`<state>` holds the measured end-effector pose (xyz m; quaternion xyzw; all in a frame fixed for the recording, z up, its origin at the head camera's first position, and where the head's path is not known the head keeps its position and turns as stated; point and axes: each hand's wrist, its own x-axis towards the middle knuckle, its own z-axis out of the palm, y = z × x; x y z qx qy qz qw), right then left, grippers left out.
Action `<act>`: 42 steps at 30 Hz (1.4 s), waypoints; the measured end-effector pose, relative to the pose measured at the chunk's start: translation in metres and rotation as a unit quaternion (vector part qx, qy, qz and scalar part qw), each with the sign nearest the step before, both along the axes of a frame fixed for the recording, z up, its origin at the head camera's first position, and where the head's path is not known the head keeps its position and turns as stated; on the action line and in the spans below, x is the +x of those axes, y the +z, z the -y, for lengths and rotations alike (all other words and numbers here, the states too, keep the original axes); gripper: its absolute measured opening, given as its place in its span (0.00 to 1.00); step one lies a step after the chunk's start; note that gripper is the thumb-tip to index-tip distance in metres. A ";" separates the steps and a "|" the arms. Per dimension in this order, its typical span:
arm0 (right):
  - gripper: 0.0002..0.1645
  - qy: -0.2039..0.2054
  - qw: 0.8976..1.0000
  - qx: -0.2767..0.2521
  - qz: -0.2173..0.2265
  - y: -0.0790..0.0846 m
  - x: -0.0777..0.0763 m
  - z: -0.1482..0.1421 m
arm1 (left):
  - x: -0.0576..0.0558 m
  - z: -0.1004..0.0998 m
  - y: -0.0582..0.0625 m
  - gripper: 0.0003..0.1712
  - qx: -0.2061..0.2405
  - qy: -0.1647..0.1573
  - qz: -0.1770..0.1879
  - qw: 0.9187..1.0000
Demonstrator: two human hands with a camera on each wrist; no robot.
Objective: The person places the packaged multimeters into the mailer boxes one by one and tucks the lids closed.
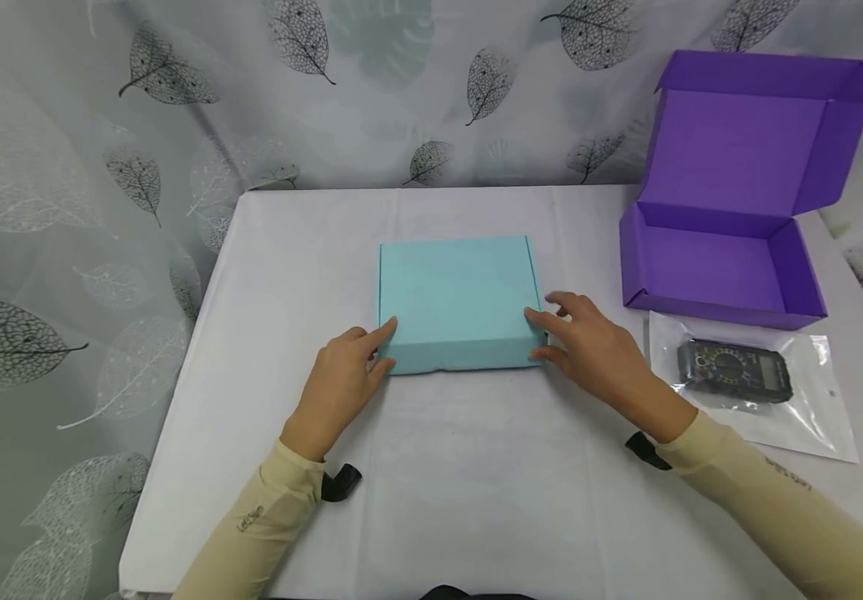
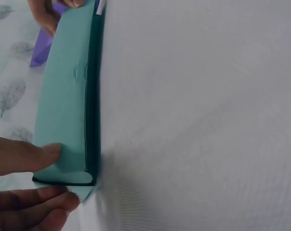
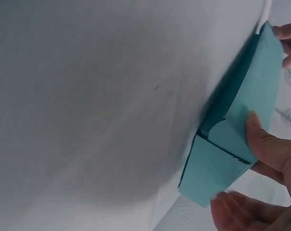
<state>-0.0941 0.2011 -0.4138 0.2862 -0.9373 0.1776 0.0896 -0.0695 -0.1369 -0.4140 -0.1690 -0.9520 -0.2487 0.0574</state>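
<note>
A flat turquoise cardboard box [image 1: 461, 292] lies on the table, lid lowered over it. My left hand [image 1: 337, 387] grips its front left corner. In the left wrist view the thumb [image 2: 49, 153] rests on the front panel, and the other fingers are bent at the left side. My right hand [image 1: 592, 346] holds the front right corner. Its thumb [image 3: 258, 130] presses the front panel in the right wrist view, while the fingers are bent by the side wall. A narrow dark gap runs along the front panel's edge, with a rounded flap end [image 3: 218, 132] showing at the corner.
An open purple box [image 1: 724, 267] stands at the back right, its lid raised. In front of it lies a black multimeter [image 1: 735, 371] in a clear plastic bag [image 1: 814, 417]. The white-covered table [image 1: 461, 483] meets a leaf-patterned curtain [image 1: 393, 100] behind and at the left.
</note>
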 end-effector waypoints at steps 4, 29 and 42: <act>0.34 0.035 0.999 0.012 -0.029 -0.002 -0.004 0.000 | -0.001 -0.001 0.001 0.34 -0.021 0.006 -0.001 1.000; 0.40 0.110 0.977 0.112 -0.143 -0.009 -0.015 0.004 | -0.009 -0.002 -0.004 0.25 -0.128 -0.028 -0.109 0.985; 0.38 0.128 0.962 0.161 -0.178 -0.007 -0.020 0.007 | -0.013 0.000 -0.005 0.24 -0.122 -0.051 -0.132 0.982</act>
